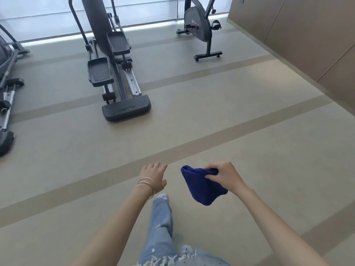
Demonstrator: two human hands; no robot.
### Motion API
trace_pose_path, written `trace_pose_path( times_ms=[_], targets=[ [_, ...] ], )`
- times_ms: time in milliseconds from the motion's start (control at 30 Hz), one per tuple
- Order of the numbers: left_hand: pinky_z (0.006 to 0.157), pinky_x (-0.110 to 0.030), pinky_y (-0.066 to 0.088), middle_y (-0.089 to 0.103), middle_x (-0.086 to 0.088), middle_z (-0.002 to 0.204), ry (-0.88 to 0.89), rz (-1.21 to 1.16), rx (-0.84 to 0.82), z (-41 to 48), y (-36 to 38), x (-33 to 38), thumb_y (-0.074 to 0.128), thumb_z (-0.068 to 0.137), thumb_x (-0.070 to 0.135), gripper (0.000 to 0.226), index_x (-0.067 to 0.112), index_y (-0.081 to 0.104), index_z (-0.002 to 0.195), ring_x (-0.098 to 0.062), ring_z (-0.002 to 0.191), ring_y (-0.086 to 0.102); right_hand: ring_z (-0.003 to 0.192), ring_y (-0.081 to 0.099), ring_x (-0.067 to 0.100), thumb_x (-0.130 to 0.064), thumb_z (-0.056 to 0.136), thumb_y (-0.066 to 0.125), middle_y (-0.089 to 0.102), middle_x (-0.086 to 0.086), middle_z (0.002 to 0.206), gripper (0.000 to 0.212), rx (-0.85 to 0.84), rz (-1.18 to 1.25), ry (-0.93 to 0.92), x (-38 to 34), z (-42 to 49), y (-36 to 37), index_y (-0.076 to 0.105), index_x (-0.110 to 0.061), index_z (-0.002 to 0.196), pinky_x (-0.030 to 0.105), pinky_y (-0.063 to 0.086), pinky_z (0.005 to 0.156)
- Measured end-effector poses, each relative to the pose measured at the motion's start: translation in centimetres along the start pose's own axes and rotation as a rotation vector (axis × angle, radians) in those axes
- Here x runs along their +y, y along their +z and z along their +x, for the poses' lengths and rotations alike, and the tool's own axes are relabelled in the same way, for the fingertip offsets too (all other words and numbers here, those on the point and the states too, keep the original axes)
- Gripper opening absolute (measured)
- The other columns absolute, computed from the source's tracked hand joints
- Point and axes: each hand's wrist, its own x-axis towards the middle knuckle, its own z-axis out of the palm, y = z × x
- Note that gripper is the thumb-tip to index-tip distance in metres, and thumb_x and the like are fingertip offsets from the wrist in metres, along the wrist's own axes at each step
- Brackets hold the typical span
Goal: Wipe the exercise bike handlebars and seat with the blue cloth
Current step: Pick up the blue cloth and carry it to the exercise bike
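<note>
While the floor [240, 116] of pale vinyl with darker stripes is looked down on, part of a dark machine [7, 89] is seen at the 9 o'clock edge, cut off by the frame. Next, at 11 o'clock, an elliptical trainer [117, 73] is spotted, its two pedals and ribbed rear step plainly shown, standing on the floor.

Down at 6 o'clock, a little to the left, the left hand [152, 176] is held out over the floor. Its fingers are spread loosely, nothing is gripped, and thin bangles [147, 186] are worn at the wrist. Below it a leg in frayed light jeans [161, 217] is stretched forward, with a pale shoe [163, 196] at its end.

Just to the right, apart from the left hand, the blue cloth [201, 187] is found. It is folded and hung in the air, pinched at its upper edge by the right hand [223, 176], whose fingers and thumb are curled onto the fabric.

Up at 1 o'clock, well apart from both hands, the exercise bike [201, 25] is seen. Only its housing, pedals and floor bars are shown, as its upper part is cut by the top edge. At 2 o'clock, tan wall panels [307, 39] are run along the right side.
</note>
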Motion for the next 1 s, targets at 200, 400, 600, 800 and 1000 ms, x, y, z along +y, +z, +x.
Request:
trace_pose_path(
  times_ms=[200,400,600,800,1000],
  targets=[
    [0.102,-0.038,0.036,0.043,-0.005,0.141,0.049,0.013,0.026,9.7,-5.9,-4.6,0.047,0.089,0.036,0.057,0.023,0.029,0.142,-0.026,0.127,0.043,0.077,0.062,0.002,-0.005,0.071,0.063,0.070,-0.018,0.077,0.030,0.064,0.026,0.032,-2.0,9.6,-1.9,0.072,-0.030,0.084,0.019,0.046,0.068],
    [0.103,-0.038,0.036,0.041,-0.005,0.142,0.092,0.058,0.070,18.2,-12.4,-8.7,0.047,0.089,0.038,0.059,0.023,0.028,0.142,-0.026,0.128,0.042,0.072,0.060,0.001,-0.001,0.070,0.064,0.069,-0.014,0.075,0.025,0.224,0.073,0.017,-4.8,18.5,-4.8,0.073,-0.021,0.082,0.012,0.043,0.062],
    [0.103,-0.039,0.035,0.039,-0.005,0.144,0.110,0.060,-0.014,23.8,-13.9,-9.9,0.047,0.089,0.039,0.060,0.024,0.026,0.144,-0.027,0.129,0.041,0.073,0.059,0.002,-0.001,0.070,0.063,0.070,-0.012,0.075,0.026,0.235,0.104,0.068,-4.6,24.3,-5.8,0.072,-0.022,0.080,0.012,0.041,0.062],
    [0.103,-0.039,0.034,0.037,-0.005,0.145,0.104,0.065,-0.081,30.4,-15.1,-9.1,0.046,0.089,0.038,0.060,0.025,0.025,0.144,-0.027,0.130,0.039,0.075,0.060,0.000,-0.006,0.071,0.065,0.070,-0.015,0.075,0.024,0.152,0.101,0.134,-1.8,30.5,-7.9,0.073,-0.026,0.082,0.013,0.044,0.065],
    [0.105,-0.040,0.034,0.038,-0.007,0.145,0.100,0.053,-0.013,39.4,-21.0,-6.6,0.047,0.088,0.037,0.059,0.024,0.027,0.143,-0.028,0.130,0.040,0.077,0.062,0.005,-0.006,0.072,0.064,0.071,-0.013,0.077,0.024,0.158,0.105,0.100,0.5,39.0,-14.5,0.073,-0.026,0.083,0.022,0.047,0.070]
  ],
)
